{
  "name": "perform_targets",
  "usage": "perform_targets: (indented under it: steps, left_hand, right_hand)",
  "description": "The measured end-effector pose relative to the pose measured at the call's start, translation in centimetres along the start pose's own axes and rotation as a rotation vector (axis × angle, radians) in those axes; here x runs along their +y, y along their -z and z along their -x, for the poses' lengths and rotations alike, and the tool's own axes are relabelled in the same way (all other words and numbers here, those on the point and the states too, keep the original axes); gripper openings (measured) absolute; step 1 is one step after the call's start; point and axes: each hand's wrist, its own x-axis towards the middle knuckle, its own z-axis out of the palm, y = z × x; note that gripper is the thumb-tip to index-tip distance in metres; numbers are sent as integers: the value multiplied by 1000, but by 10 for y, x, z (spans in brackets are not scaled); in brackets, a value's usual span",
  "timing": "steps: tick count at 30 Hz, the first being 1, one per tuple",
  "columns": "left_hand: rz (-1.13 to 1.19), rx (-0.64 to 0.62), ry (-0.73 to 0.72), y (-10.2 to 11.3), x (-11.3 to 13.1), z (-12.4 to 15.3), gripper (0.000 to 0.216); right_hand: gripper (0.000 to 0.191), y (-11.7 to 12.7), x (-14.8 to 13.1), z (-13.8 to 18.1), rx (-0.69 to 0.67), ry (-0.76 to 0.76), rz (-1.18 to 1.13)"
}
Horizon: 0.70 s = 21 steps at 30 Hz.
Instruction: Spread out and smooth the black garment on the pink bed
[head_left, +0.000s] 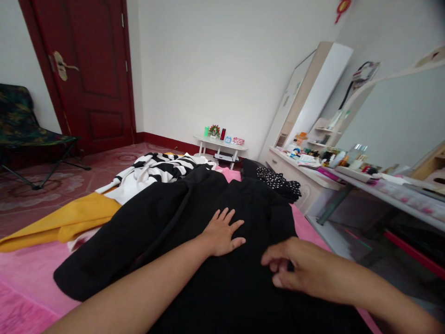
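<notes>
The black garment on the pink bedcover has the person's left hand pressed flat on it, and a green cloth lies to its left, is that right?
Not quite: the cloth beside the black garment is yellow, not green, as the head view shows. The left hand does lie flat on the black garment, which is spread on the pink bedcover.

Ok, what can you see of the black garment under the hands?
The black garment is large, matte, thick-looking cloth, spread mostly flat and slightly rumpled on a pink cover. A dark strap runs diagonally across it. The left hand lies flat on it; the right hand touches it with curled fingers.
</notes>
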Motion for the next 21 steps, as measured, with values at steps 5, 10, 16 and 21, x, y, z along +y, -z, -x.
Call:
perform_targets:
  steps: [5,10,16,21]
  left_hand:
    - [12,-17,-1,3,1,-1,72]
    - [48,-15,5,5,-1,-1,70]
    - [172,44,88,3,-1,-1,72]
    - [361,222,302,19,-31,-37,53]
  right_hand:
    - [52,-1,37,-97,496,29,-60]
    - [68,-11,109,-142,536,47,-37]
    - [48,-15,186,-151,706,-438,268]
    - [43,-22,179,-159,763,-444,389]
